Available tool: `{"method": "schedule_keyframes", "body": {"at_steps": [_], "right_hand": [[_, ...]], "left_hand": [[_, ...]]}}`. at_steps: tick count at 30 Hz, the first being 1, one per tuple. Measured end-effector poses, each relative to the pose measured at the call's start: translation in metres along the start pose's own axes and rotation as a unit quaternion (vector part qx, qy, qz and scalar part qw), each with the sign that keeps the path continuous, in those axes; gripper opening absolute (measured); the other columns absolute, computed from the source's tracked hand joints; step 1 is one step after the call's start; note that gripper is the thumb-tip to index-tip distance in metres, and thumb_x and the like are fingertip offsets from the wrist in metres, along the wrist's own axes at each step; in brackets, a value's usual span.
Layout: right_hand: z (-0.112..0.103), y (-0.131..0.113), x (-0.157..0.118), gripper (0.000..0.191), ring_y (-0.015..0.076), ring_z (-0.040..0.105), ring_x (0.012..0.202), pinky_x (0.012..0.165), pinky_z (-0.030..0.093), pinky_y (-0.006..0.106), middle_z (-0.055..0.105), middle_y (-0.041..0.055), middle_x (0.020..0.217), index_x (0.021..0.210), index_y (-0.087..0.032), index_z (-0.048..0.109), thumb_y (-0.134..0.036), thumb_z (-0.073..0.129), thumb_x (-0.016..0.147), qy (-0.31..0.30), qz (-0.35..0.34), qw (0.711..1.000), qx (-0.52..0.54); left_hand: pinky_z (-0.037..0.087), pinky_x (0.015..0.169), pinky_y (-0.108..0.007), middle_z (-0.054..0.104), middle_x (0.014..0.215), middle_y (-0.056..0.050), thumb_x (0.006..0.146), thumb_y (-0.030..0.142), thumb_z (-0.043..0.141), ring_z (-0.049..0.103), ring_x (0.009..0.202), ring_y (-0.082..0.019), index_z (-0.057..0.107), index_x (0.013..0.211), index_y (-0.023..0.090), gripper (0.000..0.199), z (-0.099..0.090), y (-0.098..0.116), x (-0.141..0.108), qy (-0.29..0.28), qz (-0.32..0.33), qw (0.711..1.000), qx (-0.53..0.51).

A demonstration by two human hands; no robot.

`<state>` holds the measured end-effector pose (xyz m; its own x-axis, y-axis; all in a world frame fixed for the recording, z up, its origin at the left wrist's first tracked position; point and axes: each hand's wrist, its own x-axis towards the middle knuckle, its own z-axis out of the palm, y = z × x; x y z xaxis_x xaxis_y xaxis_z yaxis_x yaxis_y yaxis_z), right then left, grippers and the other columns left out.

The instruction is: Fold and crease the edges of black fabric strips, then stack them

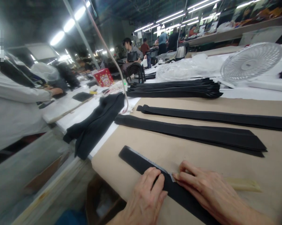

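A long black fabric strip (135,160) lies diagonally on the brown paper, a thin grey band (145,158) along its far edge. My left hand (146,190) presses on this strip, fingers bent together over it and the thumb lower down. To its right, my right hand (206,187) pinches a loose piece of the grey band at the strip's edge between thumb and fingertips; the band's further run is hidden under the hand. A yellowish flat tool or handle (245,184) shows behind the right wrist; its kind is unclear.
Further black strips (190,131) and a narrower stack (215,115) lie beyond my hands. Behind them is a thick black pile (175,88). Black cloth (94,125) hangs over the table's left edge. A white fan (252,62) stands right; a person in white (14,106) works left.
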<state>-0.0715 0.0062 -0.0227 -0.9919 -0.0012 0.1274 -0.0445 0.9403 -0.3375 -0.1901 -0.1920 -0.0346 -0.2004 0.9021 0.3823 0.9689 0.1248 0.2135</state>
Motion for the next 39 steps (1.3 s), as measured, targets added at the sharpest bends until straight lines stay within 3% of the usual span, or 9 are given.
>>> {"method": "schedule_keyframes", "body": {"at_steps": [5,11,14,17,20,22,25,34,39], "right_hand": [[-0.001,-0.005,0.012,0.031,0.0145,0.063,0.066,0.057,0.046,0.026,0.056,0.0020,0.092,0.093,-0.027,0.059,-0.023,0.030,0.102,-0.008,-0.007,1.000,0.006],[0.003,-0.009,0.027,0.028,0.0153,0.063,0.071,0.061,0.048,0.027,0.056,0.0025,0.096,0.099,-0.028,0.061,-0.024,0.033,0.102,-0.029,-0.006,0.999,-0.016],[0.010,-0.009,0.034,0.027,0.0149,0.063,0.070,0.060,0.048,0.026,0.056,0.0024,0.097,0.100,-0.028,0.061,-0.024,0.034,0.102,-0.022,-0.010,0.999,-0.028],[0.014,-0.009,0.040,0.027,0.0149,0.063,0.071,0.060,0.047,0.026,0.056,0.0022,0.098,0.101,-0.029,0.062,-0.026,0.036,0.102,-0.022,-0.011,0.999,-0.029],[0.014,-0.011,0.047,0.026,0.0150,0.063,0.072,0.062,0.047,0.027,0.056,0.0020,0.099,0.101,-0.029,0.062,-0.025,0.036,0.102,-0.026,-0.012,1.000,-0.014],[0.013,-0.013,0.052,0.027,0.0156,0.063,0.072,0.062,0.047,0.029,0.055,0.0017,0.099,0.100,-0.028,0.062,-0.025,0.036,0.102,-0.031,-0.007,0.999,-0.007],[0.014,-0.017,0.058,0.025,0.0169,0.064,0.073,0.061,0.047,0.030,0.055,0.0013,0.099,0.100,-0.029,0.062,-0.025,0.037,0.102,-0.046,0.004,0.999,-0.012],[0.021,-0.020,0.076,0.021,0.0176,0.063,0.075,0.063,0.048,0.031,0.054,0.0018,0.103,0.103,-0.031,0.061,-0.024,0.041,0.101,-0.068,0.008,0.997,-0.033],[0.023,-0.026,0.091,0.020,0.0191,0.064,0.078,0.067,0.049,0.033,0.054,0.0019,0.102,0.101,-0.030,0.062,-0.023,0.043,0.100,-0.071,0.005,0.997,-0.025]], "left_hand": [[0.057,0.086,-0.046,0.052,0.119,-0.018,0.087,0.009,0.044,0.054,0.111,-0.030,0.056,0.119,0.016,0.035,-0.001,-0.004,-0.002,0.017,-0.048,0.999,0.010],[0.056,0.083,-0.037,0.059,0.105,-0.009,0.084,0.001,0.051,0.056,0.098,-0.022,0.057,0.100,0.016,0.023,-0.002,-0.006,0.006,0.021,-0.126,0.989,-0.079],[0.055,0.088,-0.042,0.054,0.114,-0.010,0.077,0.000,0.062,0.053,0.108,-0.026,0.058,0.099,0.018,0.028,-0.006,-0.008,0.008,0.011,-0.186,0.981,-0.053],[0.050,0.097,-0.049,0.051,0.122,-0.012,0.076,0.011,0.072,0.048,0.117,-0.030,0.058,0.108,0.018,0.036,-0.010,-0.010,0.008,-0.001,-0.232,0.972,-0.039],[0.049,0.099,-0.048,0.052,0.122,-0.012,0.079,0.016,0.071,0.048,0.118,-0.030,0.057,0.111,0.017,0.034,-0.012,-0.015,0.005,-0.002,-0.218,0.975,-0.044],[0.051,0.096,-0.045,0.053,0.120,-0.011,0.084,0.010,0.062,0.051,0.115,-0.027,0.059,0.106,0.018,0.023,-0.011,-0.018,0.003,0.002,-0.208,0.977,-0.037],[0.053,0.092,-0.041,0.055,0.116,-0.010,0.087,0.002,0.049,0.054,0.111,-0.024,0.062,0.102,0.019,0.026,-0.010,-0.024,0.002,0.003,-0.209,0.977,-0.040],[0.047,0.101,-0.047,0.053,0.125,-0.010,0.081,0.019,0.070,0.047,0.120,-0.028,0.058,0.113,0.019,0.035,-0.020,-0.040,-0.001,0.010,-0.275,0.960,-0.055],[0.049,0.099,-0.044,0.057,0.121,-0.008,0.086,0.011,0.059,0.051,0.116,-0.025,0.057,0.114,0.019,0.029,-0.021,-0.048,-0.004,0.014,-0.260,0.964,-0.062]]}}
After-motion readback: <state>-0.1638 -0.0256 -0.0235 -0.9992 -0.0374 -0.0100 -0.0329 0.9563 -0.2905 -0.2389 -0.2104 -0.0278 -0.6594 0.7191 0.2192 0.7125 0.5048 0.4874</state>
